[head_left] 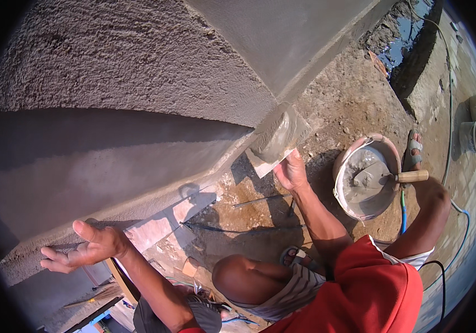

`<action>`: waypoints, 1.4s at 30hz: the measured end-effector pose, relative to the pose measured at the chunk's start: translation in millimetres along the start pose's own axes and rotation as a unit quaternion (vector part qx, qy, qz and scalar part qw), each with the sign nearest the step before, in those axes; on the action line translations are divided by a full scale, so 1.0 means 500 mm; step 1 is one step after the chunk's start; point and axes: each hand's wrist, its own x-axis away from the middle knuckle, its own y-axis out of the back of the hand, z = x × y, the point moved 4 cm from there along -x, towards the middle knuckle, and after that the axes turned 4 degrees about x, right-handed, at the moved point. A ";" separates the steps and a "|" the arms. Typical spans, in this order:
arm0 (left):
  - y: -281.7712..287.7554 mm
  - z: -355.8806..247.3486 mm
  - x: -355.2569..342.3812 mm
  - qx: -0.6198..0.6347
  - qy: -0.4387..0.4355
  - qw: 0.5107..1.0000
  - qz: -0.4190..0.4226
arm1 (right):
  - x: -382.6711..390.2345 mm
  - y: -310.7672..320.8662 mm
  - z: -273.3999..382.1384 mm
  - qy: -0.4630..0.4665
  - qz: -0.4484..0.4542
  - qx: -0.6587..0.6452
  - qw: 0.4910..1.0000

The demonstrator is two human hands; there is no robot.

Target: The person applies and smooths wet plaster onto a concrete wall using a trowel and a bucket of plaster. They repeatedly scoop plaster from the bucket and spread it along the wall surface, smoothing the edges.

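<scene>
My left hand (85,250) is open, palm upward and fingers spread, at the lower edge of the plastered ledge (105,216) on the left. My right hand (289,169) grips a small square board (266,164) by its lower edge. Wet grey mortar (282,132) is heaped on the board, which is against the ledge's corner where smooth and rough plaster (116,55) meet. To the right of that hand a bucket (340,166) holds grey mortar, and a wooden-handled trowel (410,176) rests in it. My bent knees show below.
A trench (415,61) with dark water lies at the upper right, near a hose (447,111) and a grey pail (471,137). My sandalled foot (414,149) is beside the bucket. Dark cables (216,226) cross the dirt. Dark grey fabric (155,313) shows at the bottom, its nature unclear.
</scene>
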 end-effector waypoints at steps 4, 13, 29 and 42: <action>-0.009 -0.010 0.002 0.007 0.007 1.000 -0.005 | 0.008 0.148 -0.042 -0.052 -0.051 -0.018 0.997; -0.002 -0.003 0.000 0.011 0.003 1.000 0.002 | -0.032 0.153 -0.112 -0.095 -0.089 0.009 0.991; -0.002 -0.014 -0.008 0.016 0.008 1.000 0.004 | -0.019 0.040 -0.139 -0.014 -0.072 0.074 0.995; -0.003 0.001 -0.004 0.018 0.007 1.000 -0.010 | 0.054 0.152 -0.074 -0.070 -0.067 -0.003 0.995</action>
